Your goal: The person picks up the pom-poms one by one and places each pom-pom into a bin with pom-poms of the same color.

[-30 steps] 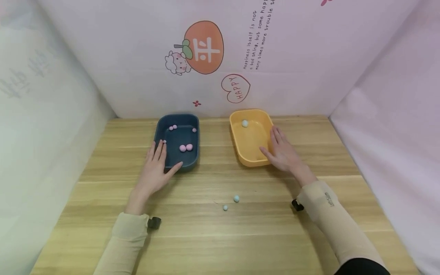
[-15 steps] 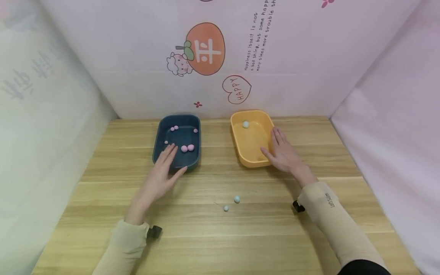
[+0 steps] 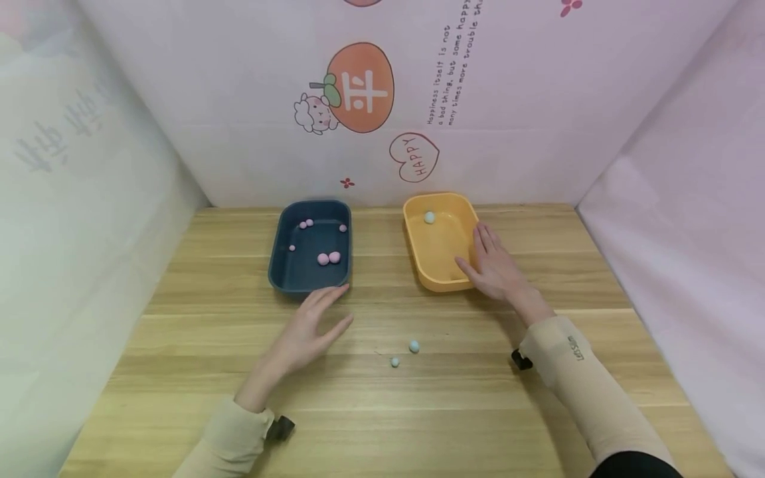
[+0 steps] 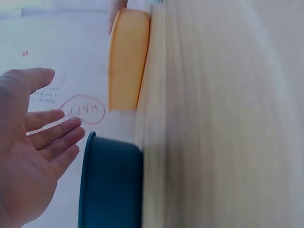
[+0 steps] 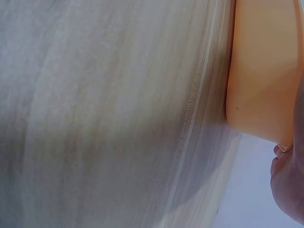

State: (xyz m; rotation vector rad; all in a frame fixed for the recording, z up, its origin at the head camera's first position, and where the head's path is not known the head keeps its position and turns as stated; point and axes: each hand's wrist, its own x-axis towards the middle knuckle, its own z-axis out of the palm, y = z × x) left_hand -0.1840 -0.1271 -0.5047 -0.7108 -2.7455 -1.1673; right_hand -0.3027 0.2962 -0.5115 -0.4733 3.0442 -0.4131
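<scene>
My left hand (image 3: 301, 338) hovers in front of the dark blue tray (image 3: 299, 269), fingers extended, thumb spread and nothing held. Its palm and fingers show bare in the left wrist view, beside the blue tray's outer wall (image 4: 111, 185). Several pink balls (image 3: 323, 259) of different sizes lie inside that tray. With straight fingers my right hand (image 3: 496, 269) rests along the right rim of the yellow tray (image 3: 439, 249), thumb over its inside. One pale blue ball (image 3: 429, 217) sits at that tray's far end. Two smaller pale blue balls, one farther (image 3: 414, 346) and one nearer (image 3: 395, 362), lie on the table.
Both trays stand near the back edge of the wooden table (image 3: 454, 411), with a gap between them. A printed white cloth (image 3: 508, 99) hangs behind, and more cloth encloses both sides. A thin hair-like strand lies near the smaller table ball.
My left hand has left the blue tray's left side, moving right and toward me. The right hand stays at the yellow tray. The balls keep their places.
</scene>
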